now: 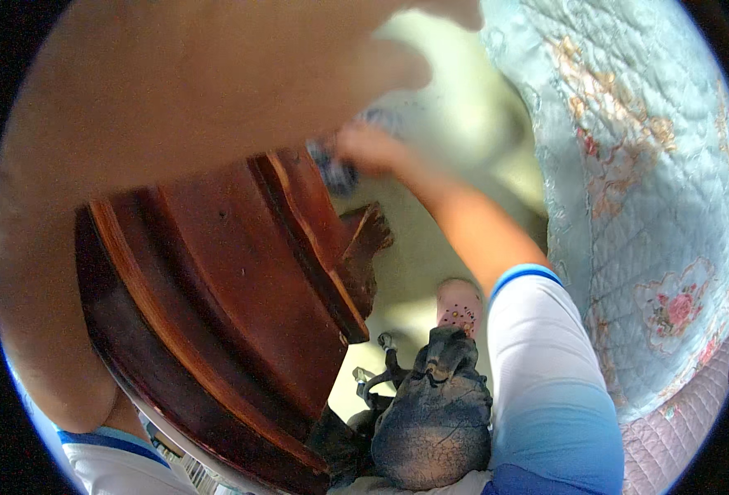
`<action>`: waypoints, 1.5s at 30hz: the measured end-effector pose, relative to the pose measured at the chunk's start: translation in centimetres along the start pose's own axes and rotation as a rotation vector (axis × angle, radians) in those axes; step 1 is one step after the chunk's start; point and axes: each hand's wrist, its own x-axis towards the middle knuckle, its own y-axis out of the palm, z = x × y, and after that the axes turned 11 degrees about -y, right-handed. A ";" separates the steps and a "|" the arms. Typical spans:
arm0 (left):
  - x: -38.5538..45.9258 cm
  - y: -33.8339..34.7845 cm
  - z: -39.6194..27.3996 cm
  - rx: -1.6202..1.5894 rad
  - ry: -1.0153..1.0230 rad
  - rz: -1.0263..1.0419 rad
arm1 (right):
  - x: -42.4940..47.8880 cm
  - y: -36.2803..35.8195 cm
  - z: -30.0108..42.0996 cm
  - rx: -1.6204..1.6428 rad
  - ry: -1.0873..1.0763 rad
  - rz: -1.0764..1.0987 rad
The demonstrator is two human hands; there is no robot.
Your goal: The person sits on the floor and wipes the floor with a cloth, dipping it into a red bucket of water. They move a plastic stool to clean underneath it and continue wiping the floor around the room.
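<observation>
My left arm, very close and blurred, fills the upper left. My left hand (395,59) is partly cut off by the top edge; its visible digits are apart, with pale floor showing between them. My right arm reaches up from the lower right. Below the left hand, my right hand (367,148) is closed on a bunched dark blue and white patterned cloth (340,176), which shows on both sides of it. Motion blur hides the fingers. This hand is beside dark red-brown wooden furniture (234,260) with moulded edges and a carved foot (364,235).
A light blue quilted floral cover (624,204) hangs along the right, above a mauve quilted cover (674,439). A pink clog (460,306) stands on the pale floor (414,260). The legs in dark trousers (432,421) are next to a chair base with casters (386,365).
</observation>
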 end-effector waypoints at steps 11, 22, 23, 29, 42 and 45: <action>3.3 0.8 1.9 -0.097 0.113 -0.073 | 1.0 11.6 0.9 0.079 -0.143 -0.337; 0.8 -0.7 1.2 0.013 0.011 0.038 | -27.8 5.6 19.9 0.196 0.953 -0.455; 1.0 -1.6 0.7 0.016 0.035 0.025 | -29.7 7.9 20.3 0.126 1.020 -0.638; 0.9 0.3 1.0 0.039 0.078 -0.113 | -24.9 5.1 5.4 0.046 1.385 -0.650; 1.5 -1.1 1.4 -0.229 0.245 -0.109 | 0.6 -1.0 -9.6 -0.089 0.633 -0.511; 1.7 -1.2 1.4 -0.230 0.179 -0.031 | -2.7 3.1 -2.4 0.095 0.280 -0.385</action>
